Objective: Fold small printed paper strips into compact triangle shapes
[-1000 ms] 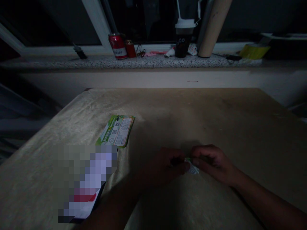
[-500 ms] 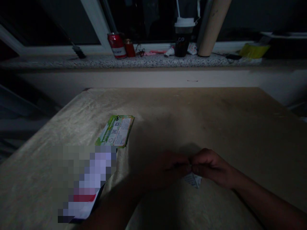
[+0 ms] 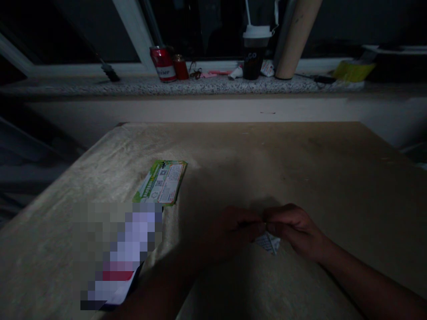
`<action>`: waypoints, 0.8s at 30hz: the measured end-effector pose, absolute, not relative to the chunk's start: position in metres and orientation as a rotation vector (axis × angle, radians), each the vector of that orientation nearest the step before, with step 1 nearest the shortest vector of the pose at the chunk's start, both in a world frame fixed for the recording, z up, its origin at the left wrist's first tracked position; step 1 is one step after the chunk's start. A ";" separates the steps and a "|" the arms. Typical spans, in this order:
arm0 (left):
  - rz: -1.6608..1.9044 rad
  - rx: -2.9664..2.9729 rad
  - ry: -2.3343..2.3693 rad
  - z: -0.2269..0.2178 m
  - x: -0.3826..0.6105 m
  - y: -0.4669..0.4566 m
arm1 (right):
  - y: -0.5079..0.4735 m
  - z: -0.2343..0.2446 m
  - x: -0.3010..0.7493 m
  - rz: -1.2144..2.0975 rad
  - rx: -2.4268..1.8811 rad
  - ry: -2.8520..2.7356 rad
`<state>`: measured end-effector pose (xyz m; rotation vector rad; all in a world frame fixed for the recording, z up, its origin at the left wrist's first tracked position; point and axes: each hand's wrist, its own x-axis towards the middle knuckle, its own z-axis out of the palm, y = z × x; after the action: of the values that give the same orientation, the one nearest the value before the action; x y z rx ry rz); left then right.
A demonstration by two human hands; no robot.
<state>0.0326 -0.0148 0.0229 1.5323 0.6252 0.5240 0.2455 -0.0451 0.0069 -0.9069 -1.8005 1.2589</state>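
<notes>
Between my two hands is a small folded piece of printed paper (image 3: pixel 269 243), its pointed lower part showing beneath the fingertips. My left hand (image 3: pixel 235 229) pinches it from the left, thumb and forefinger closed. From the right, my right hand (image 3: pixel 295 229) pinches its upper edge too, and the fingertips of both hands nearly meet. The paper's top is hidden by the fingers. To the left, a stack of green printed cards (image 3: pixel 162 183) lies on the cloth-covered table (image 3: pixel 227 151). Nearer me is a blurred-out bright screen-like object (image 3: pixel 126 253), partly behind my left forearm.
Along the stone windowsill (image 3: pixel 207 89) stand a red can (image 3: pixel 163 64), a small red jar (image 3: pixel 180 67), a dark lidded cup with a straw (image 3: pixel 252 55), a cardboard tube (image 3: pixel 296 42) and a yellow roll (image 3: pixel 354 70). The room is dim.
Both hands and the paper have shifted up very slightly, away from me. The grip on the paper looks the same, and the other things have stayed put.
</notes>
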 end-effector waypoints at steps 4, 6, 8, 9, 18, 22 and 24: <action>0.537 1.540 0.662 0.025 0.032 -0.015 | -0.045 0.006 0.247 1.200 -0.948 -1.802; 0.552 1.555 0.682 0.027 0.031 -0.015 | -0.045 0.007 0.247 1.152 -0.964 -1.808; 0.587 1.576 0.691 0.028 0.031 -0.015 | -0.045 0.009 0.247 1.093 -0.984 -1.797; 0.619 1.591 0.696 0.028 0.031 -0.015 | -0.045 0.010 0.247 1.060 -0.996 -1.785; 1.031 1.932 0.837 0.032 0.034 -0.022 | -0.044 0.019 0.245 0.900 -1.026 -1.622; 1.157 2.098 0.834 0.034 0.037 -0.024 | -0.045 0.011 0.246 0.929 -1.076 -1.400; 1.235 2.186 0.826 0.033 0.039 -0.025 | -0.045 0.004 0.246 0.988 -1.110 -1.290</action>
<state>0.0390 -0.0249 0.0330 2.1865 0.8261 1.2353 0.2461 -0.0447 0.0037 -1.1102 -1.2897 0.9875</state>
